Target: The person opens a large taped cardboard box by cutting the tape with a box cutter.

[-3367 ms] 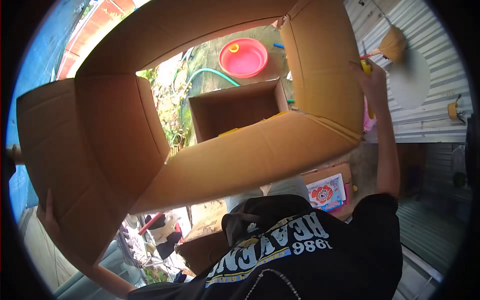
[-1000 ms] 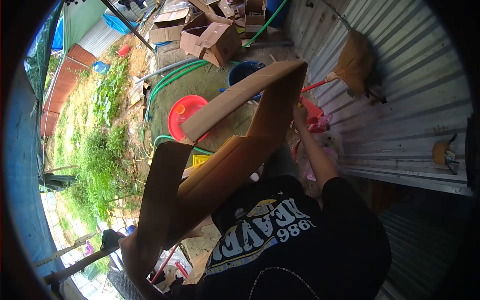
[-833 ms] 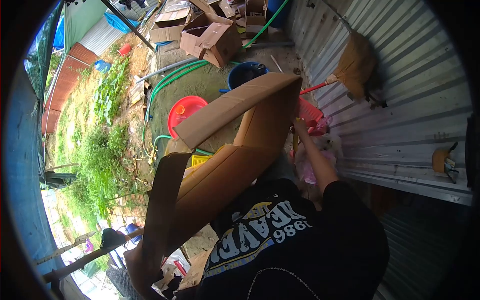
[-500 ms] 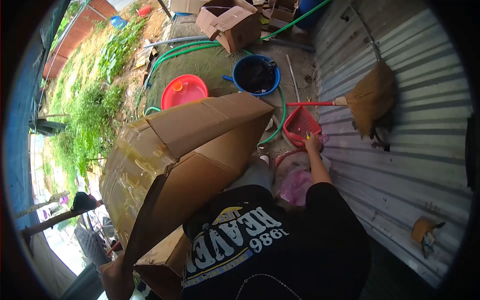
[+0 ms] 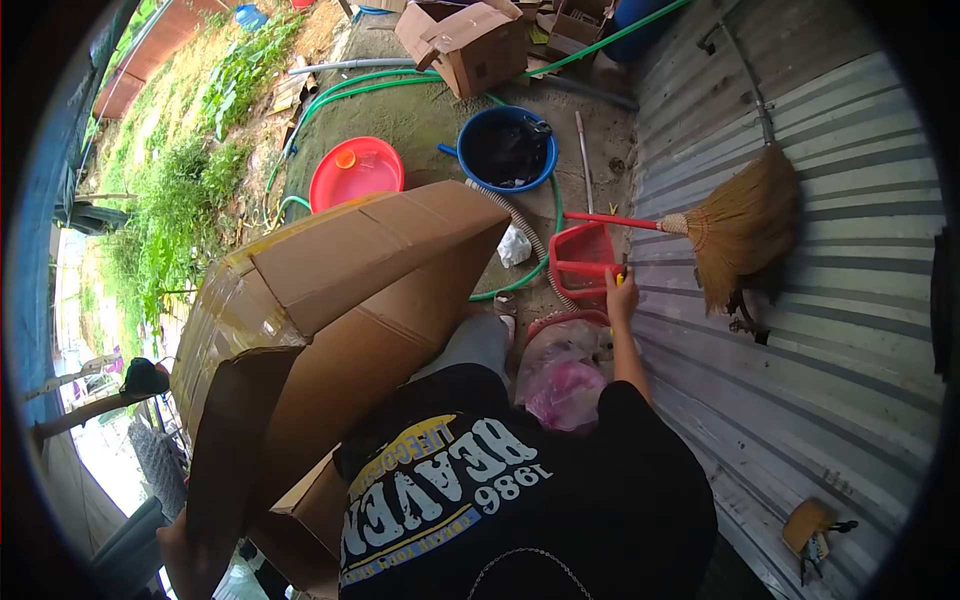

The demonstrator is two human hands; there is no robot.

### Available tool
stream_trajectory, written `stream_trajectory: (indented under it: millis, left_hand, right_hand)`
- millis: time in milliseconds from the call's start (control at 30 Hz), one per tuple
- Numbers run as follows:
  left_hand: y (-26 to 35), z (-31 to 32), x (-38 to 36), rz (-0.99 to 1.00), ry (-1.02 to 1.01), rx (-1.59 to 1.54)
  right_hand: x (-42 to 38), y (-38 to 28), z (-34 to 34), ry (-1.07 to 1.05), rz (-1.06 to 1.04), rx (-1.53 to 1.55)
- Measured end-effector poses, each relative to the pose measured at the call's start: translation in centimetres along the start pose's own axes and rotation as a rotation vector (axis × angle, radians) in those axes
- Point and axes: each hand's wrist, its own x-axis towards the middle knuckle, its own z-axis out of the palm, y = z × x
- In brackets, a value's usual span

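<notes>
I have a large brown cardboard box [image 5: 325, 350] tilted at the left, its flaps spread, the nearest one dark with shadow and gripped in my left hand [image 5: 176, 550]. Shiny yellowish tape covers its left side. At the right, my right hand [image 5: 621, 293] partly hides a small yellow tool [image 5: 620, 281].

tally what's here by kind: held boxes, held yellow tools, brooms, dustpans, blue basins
Held cardboard box: 1
Held yellow tool: 1
Broom: 1
Red dustpan: 1
Blue basin: 1
Total: 5
</notes>
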Motion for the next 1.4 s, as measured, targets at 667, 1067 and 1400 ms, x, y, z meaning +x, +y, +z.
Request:
stream_trajectory:
  millis: [667,1067,1400]
  left_hand:
    - [4.0,2.4,1.9,-0.071,0.108,-0.239]
    - [-1.2,1.9,0.7,-0.109,0.050,-0.196]
    - [-9.3,2.4,-2.5,0.034,0.193,-0.285]
  right_hand:
    - [-4.1,30.7,2.4,0.130,0.927,0.044]
    - [-8.7,8.4,6.4,-0.197,0.331,-0.032]
    - [-18.6,-11.2,16.8,-0.663,0.592,0.732]
